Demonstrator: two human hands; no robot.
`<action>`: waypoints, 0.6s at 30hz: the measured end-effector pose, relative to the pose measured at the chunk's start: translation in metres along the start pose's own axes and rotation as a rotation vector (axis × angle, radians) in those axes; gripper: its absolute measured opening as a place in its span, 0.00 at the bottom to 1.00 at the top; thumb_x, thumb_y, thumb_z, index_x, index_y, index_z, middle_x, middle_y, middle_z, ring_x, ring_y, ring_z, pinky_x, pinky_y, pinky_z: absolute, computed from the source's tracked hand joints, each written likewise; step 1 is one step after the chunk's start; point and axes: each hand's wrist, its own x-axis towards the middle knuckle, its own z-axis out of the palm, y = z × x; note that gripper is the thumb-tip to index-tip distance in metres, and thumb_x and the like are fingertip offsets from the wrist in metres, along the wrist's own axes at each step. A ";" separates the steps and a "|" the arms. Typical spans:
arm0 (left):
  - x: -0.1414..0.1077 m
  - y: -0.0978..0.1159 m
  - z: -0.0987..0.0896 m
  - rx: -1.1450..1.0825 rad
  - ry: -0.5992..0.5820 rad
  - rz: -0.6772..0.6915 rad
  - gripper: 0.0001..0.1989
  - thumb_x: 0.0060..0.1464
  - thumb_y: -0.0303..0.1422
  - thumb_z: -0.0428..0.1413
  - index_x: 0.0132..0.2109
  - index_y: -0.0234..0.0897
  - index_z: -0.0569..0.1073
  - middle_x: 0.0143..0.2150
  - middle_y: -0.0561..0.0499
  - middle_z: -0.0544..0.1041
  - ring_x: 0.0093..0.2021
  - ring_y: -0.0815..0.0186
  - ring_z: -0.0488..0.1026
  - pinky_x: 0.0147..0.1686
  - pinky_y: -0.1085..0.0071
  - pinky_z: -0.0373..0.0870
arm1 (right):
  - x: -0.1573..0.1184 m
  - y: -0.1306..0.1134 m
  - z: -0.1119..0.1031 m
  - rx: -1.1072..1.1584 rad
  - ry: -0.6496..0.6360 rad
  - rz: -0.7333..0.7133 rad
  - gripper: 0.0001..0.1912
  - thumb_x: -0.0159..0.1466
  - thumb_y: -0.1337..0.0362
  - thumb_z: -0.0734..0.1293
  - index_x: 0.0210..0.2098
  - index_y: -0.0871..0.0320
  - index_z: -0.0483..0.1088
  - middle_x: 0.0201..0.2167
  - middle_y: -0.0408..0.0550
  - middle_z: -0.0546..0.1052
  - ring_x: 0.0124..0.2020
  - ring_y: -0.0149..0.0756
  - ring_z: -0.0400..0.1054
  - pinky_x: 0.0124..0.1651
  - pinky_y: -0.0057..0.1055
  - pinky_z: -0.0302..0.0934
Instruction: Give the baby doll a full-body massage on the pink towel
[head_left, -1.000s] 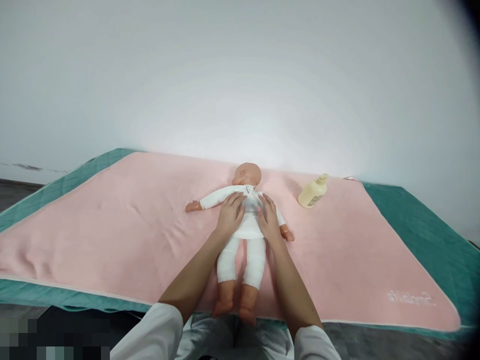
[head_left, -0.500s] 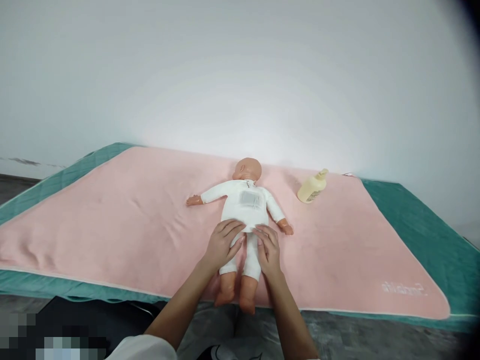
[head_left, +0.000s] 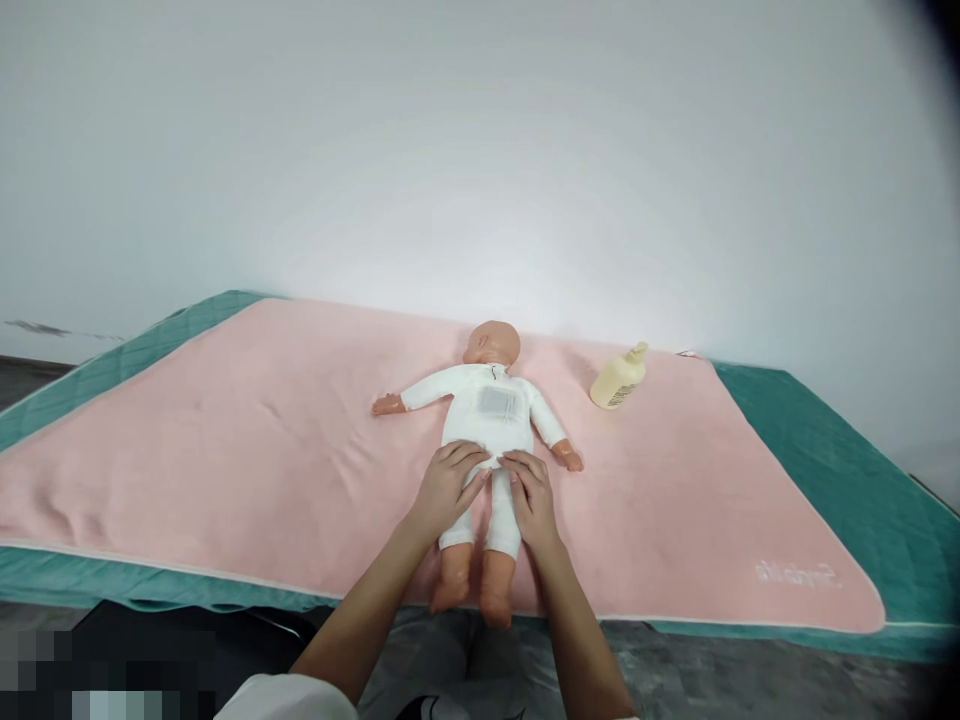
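Observation:
A baby doll (head_left: 491,428) in a white cloth suit lies stretched out, apparently belly down, its bald head at the far end and its arms spread. On its back is a grey rectangular patch (head_left: 498,402). My left hand (head_left: 448,485) rests on the left side of the doll's bottom, fingers stretched out and thumb apart. Across from it, my right hand (head_left: 533,490) lies on the right side with its fingers extended. The fingertips of both hands nearly meet at the middle. Neither hand holds anything. The doll's bare feet point toward me.
Under the doll is a pink blanket (head_left: 247,430) over a green padded bed cover (head_left: 832,480). A pale yellow pump bottle (head_left: 618,380) leans to the right of the doll. A white wall (head_left: 480,150) rises behind the bed. Something dark (head_left: 180,650) stands at the lower left.
My right hand has slid slightly left, bringing its fingertips closer to my left hand's. My left hand stays in about the same place. The view has shifted slightly.

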 end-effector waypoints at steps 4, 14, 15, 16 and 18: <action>-0.001 0.000 0.000 0.004 -0.016 0.001 0.14 0.64 0.36 0.48 0.51 0.39 0.73 0.49 0.47 0.76 0.52 0.60 0.69 0.53 0.59 0.66 | 0.001 -0.001 -0.001 0.000 0.002 0.006 0.16 0.69 0.65 0.57 0.50 0.52 0.73 0.50 0.51 0.73 0.54 0.41 0.64 0.59 0.46 0.59; 0.013 0.005 -0.009 0.101 -0.097 0.124 0.22 0.60 0.44 0.52 0.55 0.36 0.69 0.51 0.42 0.71 0.53 0.54 0.65 0.53 0.56 0.63 | 0.021 -0.008 -0.007 0.014 0.043 -0.014 0.15 0.68 0.65 0.58 0.44 0.53 0.75 0.46 0.50 0.75 0.51 0.40 0.66 0.57 0.44 0.59; 0.015 0.005 -0.010 0.104 -0.105 0.131 0.22 0.60 0.45 0.52 0.56 0.36 0.68 0.51 0.42 0.71 0.53 0.54 0.65 0.54 0.56 0.62 | 0.024 -0.009 -0.007 0.018 0.039 -0.012 0.15 0.69 0.64 0.58 0.44 0.53 0.75 0.45 0.50 0.75 0.50 0.40 0.66 0.56 0.43 0.59; 0.018 0.004 -0.010 0.103 -0.115 0.133 0.22 0.60 0.45 0.51 0.56 0.36 0.68 0.51 0.42 0.71 0.54 0.54 0.65 0.54 0.56 0.62 | 0.027 -0.010 -0.006 0.024 0.036 -0.009 0.15 0.69 0.64 0.58 0.43 0.53 0.75 0.45 0.50 0.75 0.50 0.40 0.66 0.56 0.42 0.59; 0.022 0.003 -0.010 0.095 -0.132 0.129 0.22 0.60 0.44 0.51 0.55 0.36 0.68 0.51 0.42 0.71 0.53 0.55 0.64 0.54 0.56 0.62 | 0.033 -0.009 -0.004 0.039 0.034 0.001 0.14 0.69 0.63 0.58 0.42 0.54 0.76 0.43 0.49 0.76 0.49 0.39 0.67 0.55 0.41 0.60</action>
